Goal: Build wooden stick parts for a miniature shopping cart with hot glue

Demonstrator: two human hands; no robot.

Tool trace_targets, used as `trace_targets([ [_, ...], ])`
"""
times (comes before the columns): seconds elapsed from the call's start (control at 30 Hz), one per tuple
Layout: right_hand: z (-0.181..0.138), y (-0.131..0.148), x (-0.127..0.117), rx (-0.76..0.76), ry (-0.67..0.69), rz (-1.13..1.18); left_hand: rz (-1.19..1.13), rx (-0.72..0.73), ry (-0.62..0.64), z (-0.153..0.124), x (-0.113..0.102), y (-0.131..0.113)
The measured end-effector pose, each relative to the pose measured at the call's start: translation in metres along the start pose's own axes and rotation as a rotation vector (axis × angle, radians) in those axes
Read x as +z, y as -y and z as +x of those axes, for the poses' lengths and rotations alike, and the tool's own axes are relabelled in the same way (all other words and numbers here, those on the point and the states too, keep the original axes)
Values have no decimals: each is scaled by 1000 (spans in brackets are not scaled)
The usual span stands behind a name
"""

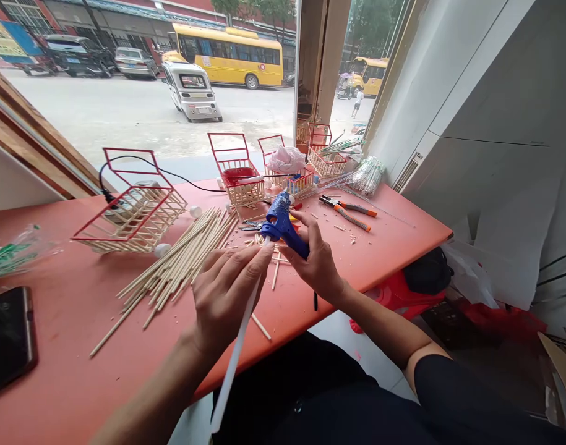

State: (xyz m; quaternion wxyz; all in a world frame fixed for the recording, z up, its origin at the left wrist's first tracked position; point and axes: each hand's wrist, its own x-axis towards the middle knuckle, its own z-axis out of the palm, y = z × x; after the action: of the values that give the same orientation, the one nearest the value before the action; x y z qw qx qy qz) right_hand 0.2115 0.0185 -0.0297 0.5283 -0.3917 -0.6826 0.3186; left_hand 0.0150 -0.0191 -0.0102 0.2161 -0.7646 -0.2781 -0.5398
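A blue hot glue gun is held up over the table by my right hand, whose fingers wrap round its handle. My left hand pinches a long white glue stick at the back end of the gun. The stick's front end meets the gun's rear, and its long tail hangs down toward my lap. Beneath and left of the gun lies a loose pile of thin wooden sticks. Short cut pieces are scattered under my hands.
Small stick-built carts with red rims, one at left and another at centre, stand along the window. Orange-handled pliers lie at right. A phone rests on the orange table at left. A black cord runs behind.
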Motion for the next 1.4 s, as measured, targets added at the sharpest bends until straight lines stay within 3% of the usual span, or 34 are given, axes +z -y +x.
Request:
trace_targets([
  [0.43, -12, -4, -1, -298, -48, -235, 11, 21, -59, 4, -2, -8],
  [0.63, -14, -7, 1, -286, -102, -279, 7, 20, -71, 3, 0, -8],
  [1.0, -21, -12, 0, -467, -232, -344, 1, 31, -53, -5, -1, -11],
  [1.23, -25, -14, 2, -441, -219, -361, -38, -30, -83, 2, 0, -14],
  [1.4, -21, -16, 2, -319, -147, -216, -118, -117, -75, -3, 4, -15],
])
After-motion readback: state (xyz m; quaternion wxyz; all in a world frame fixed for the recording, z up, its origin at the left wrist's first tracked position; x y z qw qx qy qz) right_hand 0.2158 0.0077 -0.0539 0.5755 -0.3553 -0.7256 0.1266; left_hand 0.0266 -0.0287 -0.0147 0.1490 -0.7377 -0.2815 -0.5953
